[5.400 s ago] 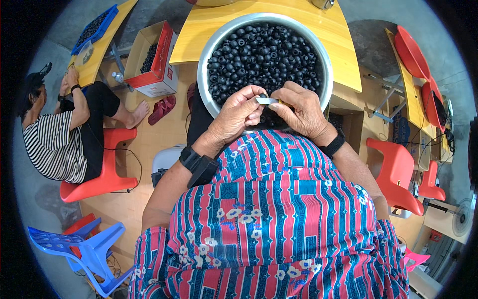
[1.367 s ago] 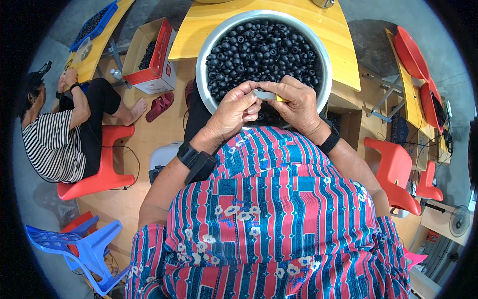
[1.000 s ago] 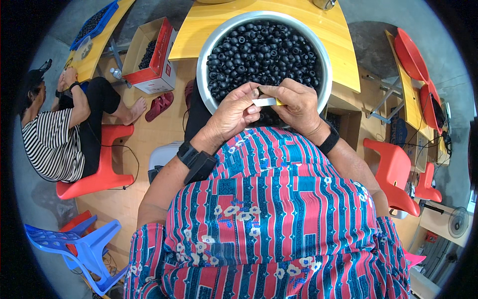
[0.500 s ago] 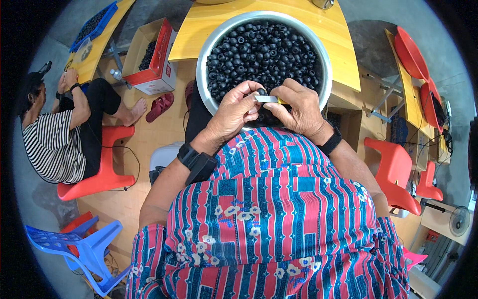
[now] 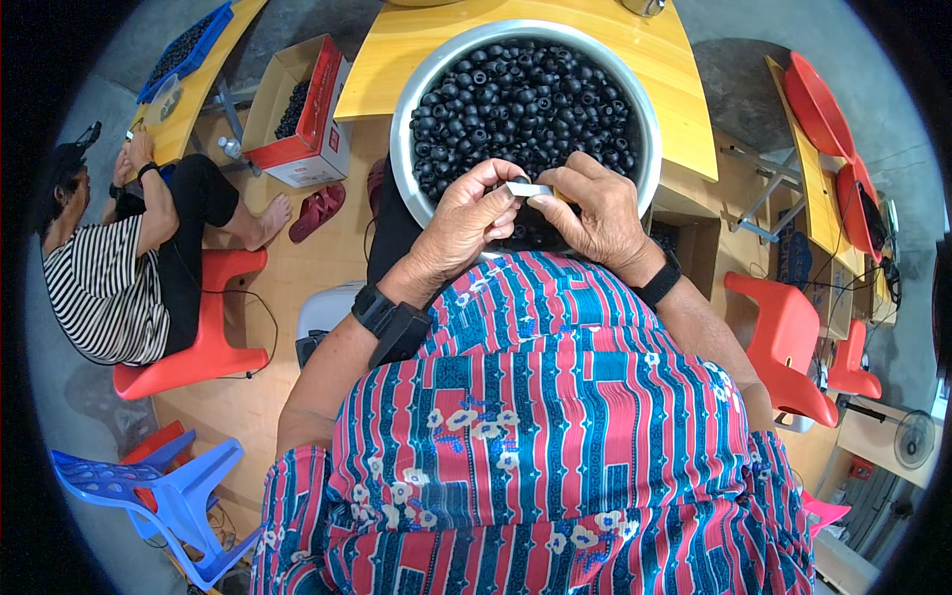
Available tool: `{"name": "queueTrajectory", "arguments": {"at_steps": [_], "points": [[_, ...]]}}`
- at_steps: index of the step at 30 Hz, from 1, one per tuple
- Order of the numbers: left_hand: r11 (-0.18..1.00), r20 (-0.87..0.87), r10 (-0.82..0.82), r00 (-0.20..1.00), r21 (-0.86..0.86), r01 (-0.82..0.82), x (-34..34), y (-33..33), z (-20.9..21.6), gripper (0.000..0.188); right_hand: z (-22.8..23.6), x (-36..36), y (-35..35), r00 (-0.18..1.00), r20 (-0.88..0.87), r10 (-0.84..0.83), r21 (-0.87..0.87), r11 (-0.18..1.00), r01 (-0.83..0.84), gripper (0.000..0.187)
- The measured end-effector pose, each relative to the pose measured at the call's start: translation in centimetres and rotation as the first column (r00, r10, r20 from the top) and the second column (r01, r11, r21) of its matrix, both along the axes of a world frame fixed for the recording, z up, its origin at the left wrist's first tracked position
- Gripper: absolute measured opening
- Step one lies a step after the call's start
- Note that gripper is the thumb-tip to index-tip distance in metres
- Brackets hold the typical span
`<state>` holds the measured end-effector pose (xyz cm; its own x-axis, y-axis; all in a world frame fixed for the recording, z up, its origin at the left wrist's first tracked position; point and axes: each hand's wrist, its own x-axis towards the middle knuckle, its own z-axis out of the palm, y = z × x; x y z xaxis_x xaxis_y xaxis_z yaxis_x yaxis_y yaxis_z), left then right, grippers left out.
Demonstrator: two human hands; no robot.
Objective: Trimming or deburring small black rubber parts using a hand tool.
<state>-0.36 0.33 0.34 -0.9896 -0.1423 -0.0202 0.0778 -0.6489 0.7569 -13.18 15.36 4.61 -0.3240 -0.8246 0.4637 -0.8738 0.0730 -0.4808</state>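
Observation:
Over the near side of a wide metal basin (image 5: 651, 124), my two hands meet. The basin holds a great many small round black pieces (image 5: 516, 109), several showing a round hole. My left hand (image 5: 464, 220) pinches one such black piece (image 5: 520, 179) between thumb and fingers, mostly hidden by them. Closed around a small knife (image 5: 531, 189), my right hand (image 5: 599, 210) lays its short flat silver blade across the piece, close to my left thumb. The knife's handle is hidden in my right fingers.
The basin rests partly on a yellow wooden table (image 5: 372, 84). On the left, a co-worker (image 5: 119, 258) sits on a red stool (image 5: 223, 327) near an open carton (image 5: 317, 144) of black pieces. A red stool (image 5: 778, 347) and red basins (image 5: 821, 109) are on the right.
The blade has turned slightly and now covers more of the black piece. My right fingers have shifted a little, and the yellow part beside them has gone from sight.

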Motion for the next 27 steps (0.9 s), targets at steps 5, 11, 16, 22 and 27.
{"name": "queueTrajectory", "arguments": {"at_steps": [5, 11, 16, 22, 27], "points": [[0.999, -0.011, -0.035, 0.999, 0.004, 0.035, 0.1, -0.3, -0.3, 0.024, 0.1, 0.0, 0.0, 1.000, -0.012, 0.001, 0.008, 1.000, -0.001, 0.024], [0.999, -0.012, -0.030, 0.999, 0.012, 0.030, 0.1, -0.2, -0.3, 0.021, 0.1, 0.1, -0.1, 1.000, -0.011, -0.007, 0.011, 1.000, 0.007, 0.024], [0.999, -0.024, -0.051, 0.998, 0.016, 0.051, 0.0, -0.5, -0.6, 0.019, -0.6, -0.6, -0.6, 0.981, 0.052, -0.187, 0.017, 0.982, 0.187, 0.022], [0.964, -0.046, 0.081, 0.996, 0.257, -0.066, 0.5, -1.6, 1.1, 0.019, -0.5, -1.3, -0.4, 0.971, 0.184, -0.154, -0.047, 0.985, 0.165, 0.017], [0.957, -0.064, 0.147, 0.987, 0.262, -0.126, 0.8, -2.2, 1.1, 0.022, -1.1, -1.2, -0.3, 0.966, 0.243, -0.086, 0.172, 0.984, 0.044, 0.017]]}}
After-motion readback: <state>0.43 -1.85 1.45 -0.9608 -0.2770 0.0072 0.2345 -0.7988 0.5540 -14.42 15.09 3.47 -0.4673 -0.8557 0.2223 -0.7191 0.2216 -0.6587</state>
